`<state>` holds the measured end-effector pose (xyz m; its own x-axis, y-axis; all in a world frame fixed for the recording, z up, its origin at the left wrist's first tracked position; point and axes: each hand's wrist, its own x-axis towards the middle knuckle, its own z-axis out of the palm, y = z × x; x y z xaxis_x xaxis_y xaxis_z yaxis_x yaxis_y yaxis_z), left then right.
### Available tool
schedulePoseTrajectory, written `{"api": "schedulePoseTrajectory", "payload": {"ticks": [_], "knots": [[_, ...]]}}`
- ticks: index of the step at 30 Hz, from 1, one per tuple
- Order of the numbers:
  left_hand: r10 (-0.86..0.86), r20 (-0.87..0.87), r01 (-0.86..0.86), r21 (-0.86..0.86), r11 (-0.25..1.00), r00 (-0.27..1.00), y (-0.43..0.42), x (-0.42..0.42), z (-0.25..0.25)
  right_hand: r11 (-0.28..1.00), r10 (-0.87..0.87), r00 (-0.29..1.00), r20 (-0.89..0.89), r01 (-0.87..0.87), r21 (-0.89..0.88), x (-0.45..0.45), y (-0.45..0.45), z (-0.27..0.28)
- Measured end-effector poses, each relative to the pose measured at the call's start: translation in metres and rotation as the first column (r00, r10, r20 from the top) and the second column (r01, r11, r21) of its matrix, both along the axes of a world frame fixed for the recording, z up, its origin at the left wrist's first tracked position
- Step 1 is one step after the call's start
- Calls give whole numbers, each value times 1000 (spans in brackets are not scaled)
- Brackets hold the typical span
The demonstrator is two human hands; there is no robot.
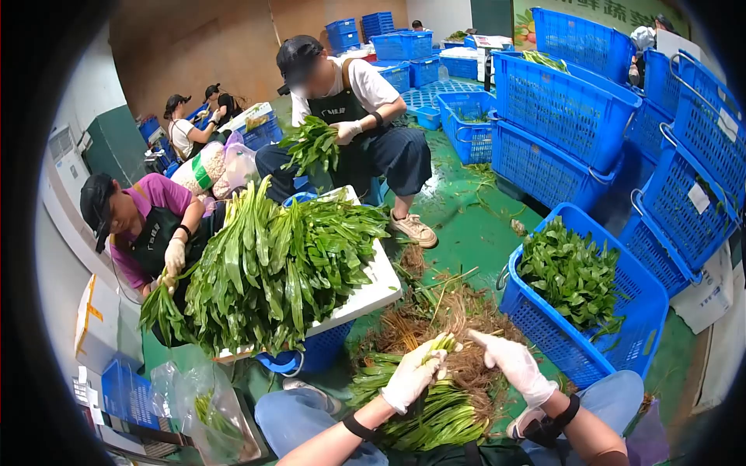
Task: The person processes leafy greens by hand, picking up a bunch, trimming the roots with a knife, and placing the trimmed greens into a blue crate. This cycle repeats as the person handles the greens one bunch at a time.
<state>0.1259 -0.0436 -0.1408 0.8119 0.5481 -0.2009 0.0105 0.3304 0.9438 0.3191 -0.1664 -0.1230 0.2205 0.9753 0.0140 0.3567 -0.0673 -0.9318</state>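
My left hand (416,377), in a white glove, is closed round the pale stem ends of a bunch of long green leaves (381,371). To its right my right hand (519,366), also gloved, is apart from the bunch, with fingers stretched toward the roots and nothing seen in it. Between and beyond the hands lies a heap of brown roots (466,318). Below them, between my knees, is a pile of leafy greens (439,419). A large heap of long leaves (272,264) covers a white foam board (381,279) at the left.
A blue basket (637,279) with leafy greens stands at the right, before stacked blue crates (556,101). Two co-workers, one seated beyond the board (342,101) and one at the left (155,225), hold greens. A clear plastic bag (194,404) is at lower left.
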Motion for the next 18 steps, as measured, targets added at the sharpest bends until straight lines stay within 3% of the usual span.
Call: {"api": "schedulePoseTrajectory", "payload": {"ticks": [3, 5, 6, 13, 15, 16, 17, 18], "knots": [[15, -32, -11, 106, 994, 999, -4, 2, -3, 995, -15, 873, -488, -34, -93, -10, -1, 0], [5, -71, 16, 302, 953, 997, -6, 6, -6, 995, -24, 831, -556, -32, -90, -11, 1, -7], [-6, -103, 37, 303, 952, 995, -7, 6, 0, 996, -17, 788, -616, -44, -83, -12, 1, -10], [-30, -132, 83, 415, 906, 991, -6, 6, -10, 985, -16, 783, -622, -96, -146, -14, 6, 4], [-102, -198, 190, 498, 846, 975, -2, 3, -3, 978, 1, 754, -657, -138, -156, -7, 10, 8], [-87, -224, 180, 436, 882, 971, -3, 2, -4, 970, 20, 723, -690, -182, -163, -4, 7, 8], [-135, -64, 148, 277, 950, 989, -3, 0, 0, 934, -149, 713, -685, -125, -334, 6, 5, -29], [-148, -70, 162, 280, 946, 987, 0, 0, 14, 857, -233, 745, -626, -148, -494, 25, -4, -92]]}}
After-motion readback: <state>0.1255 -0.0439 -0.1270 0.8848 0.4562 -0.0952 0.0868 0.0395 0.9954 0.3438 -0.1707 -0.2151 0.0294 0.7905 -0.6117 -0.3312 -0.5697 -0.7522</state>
